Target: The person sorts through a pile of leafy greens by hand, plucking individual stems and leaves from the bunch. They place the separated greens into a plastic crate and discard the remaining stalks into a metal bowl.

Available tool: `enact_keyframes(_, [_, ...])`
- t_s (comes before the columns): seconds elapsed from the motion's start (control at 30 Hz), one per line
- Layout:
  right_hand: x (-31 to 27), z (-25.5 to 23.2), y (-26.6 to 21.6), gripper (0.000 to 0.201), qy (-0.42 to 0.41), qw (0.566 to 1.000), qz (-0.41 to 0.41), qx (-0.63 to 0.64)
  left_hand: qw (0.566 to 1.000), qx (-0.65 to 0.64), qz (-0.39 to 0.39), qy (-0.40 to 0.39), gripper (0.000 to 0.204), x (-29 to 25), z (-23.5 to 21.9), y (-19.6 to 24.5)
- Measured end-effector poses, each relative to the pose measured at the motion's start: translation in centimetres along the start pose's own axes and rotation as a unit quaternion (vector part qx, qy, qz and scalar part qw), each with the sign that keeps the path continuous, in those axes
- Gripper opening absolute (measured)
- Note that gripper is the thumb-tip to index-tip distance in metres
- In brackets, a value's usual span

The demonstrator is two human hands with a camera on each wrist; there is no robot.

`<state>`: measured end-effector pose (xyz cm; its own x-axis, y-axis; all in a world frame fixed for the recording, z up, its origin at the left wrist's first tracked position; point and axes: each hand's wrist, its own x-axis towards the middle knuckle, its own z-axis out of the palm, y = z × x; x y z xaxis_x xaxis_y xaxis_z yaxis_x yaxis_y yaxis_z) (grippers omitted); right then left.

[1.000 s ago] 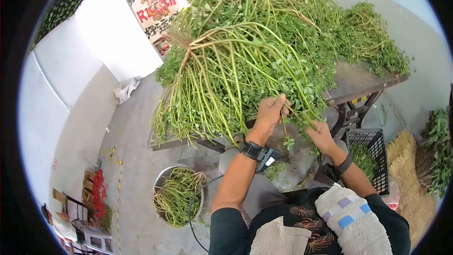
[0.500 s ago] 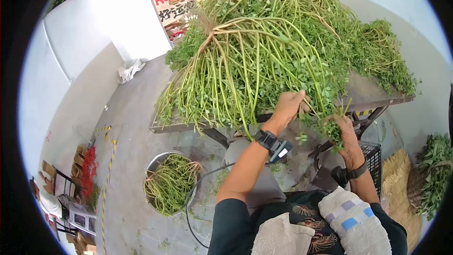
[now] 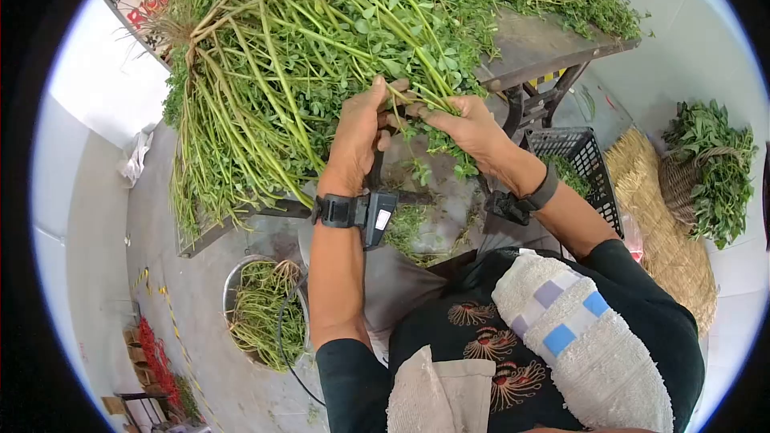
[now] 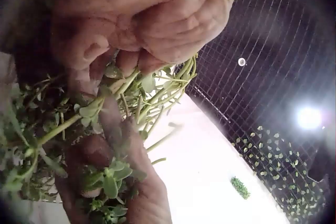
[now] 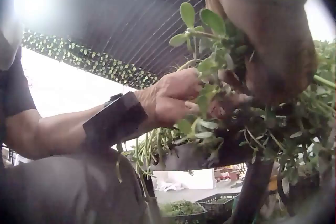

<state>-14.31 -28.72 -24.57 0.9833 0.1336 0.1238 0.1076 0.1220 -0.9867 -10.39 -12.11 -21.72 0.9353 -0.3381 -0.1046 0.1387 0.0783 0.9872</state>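
Note:
A large heap of purslane [image 3: 273, 72], with long green stems and small oval leaves, covers the table in the head view. Its pale roots [image 3: 192, 36] point to the far left. My left hand [image 3: 357, 132] is at the heap's near edge, thumb and fingers pinching a purslane stem. Close beside it, my right hand [image 3: 473, 132] grips purslane near the leafy ends, the fingertips of both hands almost meeting. Leafy sprigs [image 3: 441, 144] hang below the right hand. In the right wrist view, a purslane sprig [image 5: 210, 29] sticks out from the right hand's fingers.
A metal basin [image 3: 231, 293] of rooty stems stands on the floor at left. Under the table's [image 3: 561, 60] right side is a black crate [image 3: 597, 172] with greens inside. Farther right lie a straw mat [image 3: 642, 208] and a wicker basket [image 3: 678, 188] of leafy plants.
My right hand went out to the right with a leafy sprig, then came back beside the left hand at the stems. The head view has shifted, moving the heap leftward and up.

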Motion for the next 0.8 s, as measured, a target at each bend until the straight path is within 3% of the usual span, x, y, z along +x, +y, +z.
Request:
enact_keyframes(0.07, [0.3, 0.8, 0.3, 0.021, 0.002, 1.000, -0.023, -0.003, 1.000, 0.009, 0.009, -0.005, 0.050, -0.2, -0.2, -0.3])
enact_keyframes(0.13, [0.2, 1.7, -0.3, 0.022, 0.006, 0.990, -0.035, -0.138, 0.999, 0.026, 0.012, -0.016, 0.051, -0.2, -0.2, -0.4])
enact_keyframes(0.17, [0.4, 1.8, 0.0, 0.022, 0.010, 0.990, -0.042, -0.138, 0.999, 0.031, 0.017, -0.019, 0.051, -0.2, 0.0, -0.4])
enact_keyframes(0.23, [1.0, 1.9, 1.8, 0.027, 0.034, 0.982, -0.081, -0.167, 0.993, 0.100, 0.038, 0.039, 0.048, -0.1, 0.1, -0.4])
enact_keyframes(0.27, [1.1, 2.0, 2.0, 0.028, 0.035, 0.984, -0.050, -0.166, 0.992, 0.091, 0.079, 0.038, 0.041, 0.0, 0.1, -0.7])
enact_keyframes(0.37, [0.6, 1.7, 2.5, 0.026, 0.008, 0.985, -0.059, -0.163, 0.986, 0.049, 0.152, 0.039, 0.035, 0.6, 0.2, -1.6])
enact_keyframes(0.53, [0.4, 0.9, 1.9, 0.028, -0.029, 0.975, -0.078, -0.205, 0.986, 0.017, 0.150, 0.071, 0.031, 0.6, 0.8, -1.8])
enact_keyframes(0.63, [0.9, 0.4, 2.8, 0.030, 0.015, 0.972, -0.098, -0.214, 0.979, 0.064, 0.154, 0.116, 0.026, 0.6, 0.7, -1.7])
enact_keyframes(0.7, [1.1, 0.1, 2.9, 0.029, 0.192, 0.981, -0.009, 0.033, 0.968, 0.072, 0.170, 0.172, 0.026, 0.8, -0.2, -1.8])
enact_keyframes(0.77, [0.1, -0.8, 1.7, 0.026, 0.191, 0.977, 0.016, 0.093, 0.968, 0.048, 0.163, 0.185, 0.028, 1.1, -0.8, -1.7])
enact_keyframes(0.8, [-0.5, -1.0, 0.3, 0.025, 0.120, 0.986, -0.009, 0.112, 0.970, 0.091, 0.150, 0.168, 0.029, 1.1, -0.5, -1.6])
